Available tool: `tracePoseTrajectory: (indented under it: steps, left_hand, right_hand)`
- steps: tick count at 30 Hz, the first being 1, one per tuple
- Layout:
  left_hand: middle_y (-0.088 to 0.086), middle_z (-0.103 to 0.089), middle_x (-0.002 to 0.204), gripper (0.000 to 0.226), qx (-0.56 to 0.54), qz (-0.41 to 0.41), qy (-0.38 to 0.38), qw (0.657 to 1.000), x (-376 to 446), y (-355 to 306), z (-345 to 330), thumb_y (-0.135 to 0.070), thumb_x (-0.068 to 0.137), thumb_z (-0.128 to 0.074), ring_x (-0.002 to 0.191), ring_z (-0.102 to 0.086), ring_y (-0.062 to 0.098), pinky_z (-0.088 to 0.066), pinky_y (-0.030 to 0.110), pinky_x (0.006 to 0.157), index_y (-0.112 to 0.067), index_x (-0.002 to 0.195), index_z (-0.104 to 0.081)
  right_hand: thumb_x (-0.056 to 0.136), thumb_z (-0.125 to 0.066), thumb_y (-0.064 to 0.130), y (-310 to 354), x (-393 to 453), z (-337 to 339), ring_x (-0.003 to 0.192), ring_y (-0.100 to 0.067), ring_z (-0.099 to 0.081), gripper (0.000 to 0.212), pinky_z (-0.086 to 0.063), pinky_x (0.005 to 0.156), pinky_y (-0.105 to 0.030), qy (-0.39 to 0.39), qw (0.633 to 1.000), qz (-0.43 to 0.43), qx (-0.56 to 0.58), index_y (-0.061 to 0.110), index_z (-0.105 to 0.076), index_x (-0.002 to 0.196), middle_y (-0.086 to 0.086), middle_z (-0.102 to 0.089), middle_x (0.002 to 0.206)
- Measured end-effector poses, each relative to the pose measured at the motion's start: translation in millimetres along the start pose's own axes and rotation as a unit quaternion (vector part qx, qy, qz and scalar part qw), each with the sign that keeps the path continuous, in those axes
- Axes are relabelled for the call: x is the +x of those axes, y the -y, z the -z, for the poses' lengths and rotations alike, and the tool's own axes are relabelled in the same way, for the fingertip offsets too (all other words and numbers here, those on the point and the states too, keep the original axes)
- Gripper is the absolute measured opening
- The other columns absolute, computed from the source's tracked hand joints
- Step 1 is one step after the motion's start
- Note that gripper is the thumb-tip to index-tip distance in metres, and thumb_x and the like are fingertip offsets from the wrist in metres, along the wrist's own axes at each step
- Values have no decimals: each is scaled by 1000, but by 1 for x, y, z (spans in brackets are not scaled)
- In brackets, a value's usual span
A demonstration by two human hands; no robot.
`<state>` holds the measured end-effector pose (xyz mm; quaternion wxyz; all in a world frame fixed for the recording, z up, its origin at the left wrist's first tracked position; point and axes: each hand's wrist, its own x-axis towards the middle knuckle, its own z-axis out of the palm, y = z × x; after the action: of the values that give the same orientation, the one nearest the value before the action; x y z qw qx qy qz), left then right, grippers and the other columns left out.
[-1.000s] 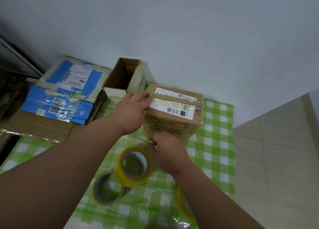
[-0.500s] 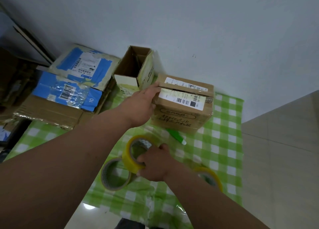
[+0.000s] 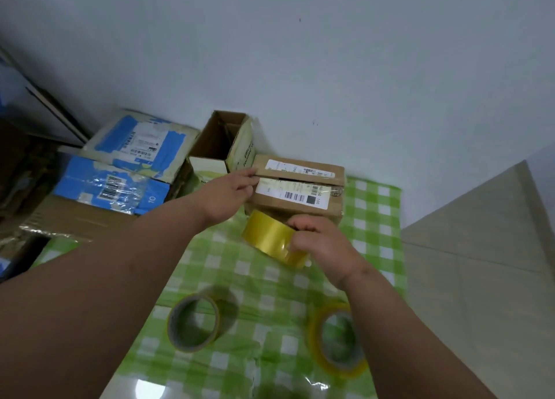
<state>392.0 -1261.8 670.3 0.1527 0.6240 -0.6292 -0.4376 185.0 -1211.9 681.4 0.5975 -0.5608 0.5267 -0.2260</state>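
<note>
The left hand [image 3: 229, 191] holds the cardboard box [image 3: 297, 188] flaps down with straight fingers (seam apparently untaped), while the right hand [image 3: 321, 242] grips the yellow tape roll [image 3: 270, 238]. Next, the tape's free end must meet that seam.

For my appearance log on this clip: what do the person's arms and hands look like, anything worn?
The left forearm and right forearm are bare as far as the frame shows, no sleeve in view. The left hand and right hand wear no gloves; no ring, watch or bracelet shows.

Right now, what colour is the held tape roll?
Yellow; the round glossy tape roll in the right hand, head view.
</note>
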Motion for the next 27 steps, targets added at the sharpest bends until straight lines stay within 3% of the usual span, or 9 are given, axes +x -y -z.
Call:
tracePoseTrajectory:
  steps: [4,7,8,10,11,15,19,23,27]
  left_hand:
    - [-14,-43,149,41,-115,58,3,992,-4,0,3,-43,104,-40,127,-41,6,-29,27,105,-35,143,-48]
    - [-16,-62,125,42,-166,99,-3,981,-5,0,6,-60,100,-32,116,-54,7,-30,45,115,-42,127,-58]
    - [-24,-64,114,47,-175,101,-6,979,-6,-1,8,-64,98,-28,111,-56,3,-29,49,116,-41,124,-60]
    - [-32,-62,104,65,-176,100,-7,979,-6,-3,10,-72,95,-18,106,-56,-2,-26,51,117,-36,127,-62]
    - [-33,-62,104,72,-171,102,-6,980,-7,-4,11,-75,92,-14,106,-56,-2,-25,51,117,-35,128,-62]
    - [-26,-61,114,82,-177,107,-3,978,-7,-9,13,-84,81,-9,115,-56,6,-24,52,117,-36,110,-70]
    - [-12,-63,124,64,-178,105,-32,978,-2,-19,12,-79,89,-18,118,-54,12,-32,45,110,-40,92,-70]
    - [-29,-57,90,34,-202,92,-46,974,8,-24,10,-59,94,-48,86,-47,-7,-34,27,79,-40,79,-70]
    - [-27,-56,96,14,-208,62,-50,975,18,-23,11,-43,94,-60,87,-46,-11,-34,24,75,-37,84,-67]
  right_hand:
    - [47,-65,32,18,-5,21,72,-21,-51,24,-36,68,-34,-26,989,39,139,13,-67,62,-6,-54,70]
    - [56,-75,26,29,1,36,82,-29,-55,31,-41,76,-41,-41,971,70,225,4,-71,76,-17,-58,84]
    - [61,-75,23,33,4,39,82,-28,-58,28,-44,75,-39,-42,969,77,230,2,-71,79,-17,-61,85]
    - [68,-68,19,40,11,42,70,-19,-59,6,-45,64,-30,-42,972,81,216,17,-73,65,-2,-63,70]
    - [68,-66,19,41,16,43,64,-16,-55,12,-41,60,-28,-47,974,76,207,21,-69,56,3,-59,62]
    - [62,-67,17,42,29,39,72,-25,-51,5,-36,67,-37,-66,981,37,178,17,-67,57,-9,-55,70]
    - [60,-68,17,40,38,43,76,-29,-53,3,-40,67,-40,-68,981,8,180,16,-68,63,-11,-56,71]
    - [62,-66,18,40,43,48,61,-20,-56,10,-43,57,-30,-46,985,11,167,22,-67,53,4,-56,56]
    - [64,-65,17,43,47,52,55,-16,-53,16,-39,55,-28,-34,986,21,161,22,-63,49,7,-52,53]
